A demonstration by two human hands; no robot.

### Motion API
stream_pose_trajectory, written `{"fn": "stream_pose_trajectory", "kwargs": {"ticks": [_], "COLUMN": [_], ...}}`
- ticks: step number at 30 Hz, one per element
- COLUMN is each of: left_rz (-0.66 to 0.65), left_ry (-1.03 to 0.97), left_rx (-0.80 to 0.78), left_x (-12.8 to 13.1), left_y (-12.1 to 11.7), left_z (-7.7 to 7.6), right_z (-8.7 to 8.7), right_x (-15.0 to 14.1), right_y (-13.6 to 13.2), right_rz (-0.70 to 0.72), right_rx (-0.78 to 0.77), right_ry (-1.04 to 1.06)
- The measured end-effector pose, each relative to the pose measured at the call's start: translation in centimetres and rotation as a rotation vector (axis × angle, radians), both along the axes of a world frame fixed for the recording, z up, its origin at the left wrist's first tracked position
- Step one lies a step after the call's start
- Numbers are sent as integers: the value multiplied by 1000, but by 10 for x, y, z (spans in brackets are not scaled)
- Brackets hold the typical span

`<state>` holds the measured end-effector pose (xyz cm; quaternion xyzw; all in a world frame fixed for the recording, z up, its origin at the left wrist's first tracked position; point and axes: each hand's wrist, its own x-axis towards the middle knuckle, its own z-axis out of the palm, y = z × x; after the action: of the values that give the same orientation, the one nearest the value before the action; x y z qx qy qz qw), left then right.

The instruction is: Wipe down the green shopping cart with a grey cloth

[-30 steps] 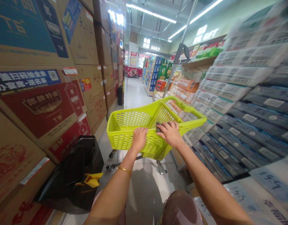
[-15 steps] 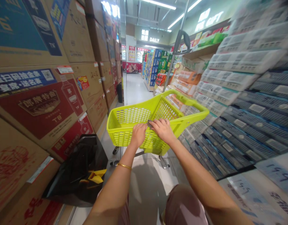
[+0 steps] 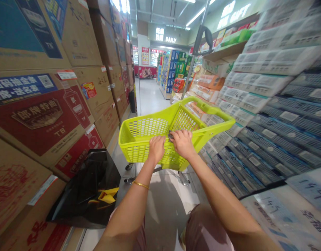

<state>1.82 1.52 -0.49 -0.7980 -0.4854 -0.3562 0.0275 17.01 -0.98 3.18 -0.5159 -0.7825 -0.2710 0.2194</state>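
Observation:
A lime-green plastic shopping cart point(image 3: 131, 142) stands crosswise in front of me, its handle to the right and its slotted basket bare inside where I can see. My left hand point(image 3: 156, 149) is closed over the basket's near rim, with the fingers hooked inside. Just to its right, my right hand point(image 3: 183, 144) presses a dark grey crumpled cloth point(image 3: 170, 135) against the same rim. Only a small piece of the cloth shows past the fingertips; the rest is hidden under the hand.
Stacked cardboard cartons point(image 3: 35, 115) line the left side. A black plastic bag point(image 3: 82, 195) with a yellow piece on it lies before them. Packs of tissue paper point(image 3: 265, 78) rise on the right, above dark-wrapped packs point(image 3: 254, 162). A metal pole point(image 3: 192, 68) stands behind the cart.
My right hand slid left along the rim with the cloth until close to my left hand, then back right a little. My left hand stayed on the rim. The view shifted slightly.

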Motion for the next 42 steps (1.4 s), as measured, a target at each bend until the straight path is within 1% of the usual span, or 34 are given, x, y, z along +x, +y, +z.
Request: {"fn": "stream_pose_trajectory", "kwargs": {"ticks": [3, 5, 7, 9, 13, 16, 18, 20, 23, 25, 28, 31, 34, 37, 40, 42], "left_rz": [-4, -19, -37, -50, -49, -40, -37, -34, -23, -20, -27, -22, 64, 107, 85, 70], "left_ry": [7, 16, 29, 39, 57, 53, 41, 27, 24, 43, 81, 101, 89, 141, 179, 174], "left_rx": [5, 15, 27, 38, 29, 4, -11, -21, -31, -32, -12, 42, 85, 28, -22, -26], "left_x": [-2, -5, -9, -11, -12, -8, -6, -3, -2, -3, -7, -15, -29, -44, -52, -52], "left_y": [1, 1, 2, 2, 1, 0, -1, -1, -1, -2, -2, -3, -4, -5, -6, -7], "left_z": [0, 0, 0, -1, 0, 0, 0, 0, 1, 2, 2, 2, 3, 5, 5, 4], "right_z": [-7, -8, -4, 2, 12, 13, 11, 9, 3, -1, -4, -4, -2, 3, 7, 9], "right_x": [-18, -19, -10, 5, 38, 48, 43, 30, 5, -9, -19, -17, -12, -4, 5, 8], "right_y": [2, 4, 5, 5, 2, 0, -1, -1, 1, 3, 4, 4, 4, 3, 0, -1], "right_rz": [13, 43, 89, 100, 29, -26, -67, -80, -25, -18, -24, 6, 31, 58, 69, 39], "right_rx": [0, -3, -26, -38, 13, 47, 43, 13, -56, -71, -66, -64, -65, -74, -82, -81], "right_ry": [37, 25, -17, -43, -1, 60, 77, 63, 16, 16, 24, 0, -16, -35, -68, -64]}}
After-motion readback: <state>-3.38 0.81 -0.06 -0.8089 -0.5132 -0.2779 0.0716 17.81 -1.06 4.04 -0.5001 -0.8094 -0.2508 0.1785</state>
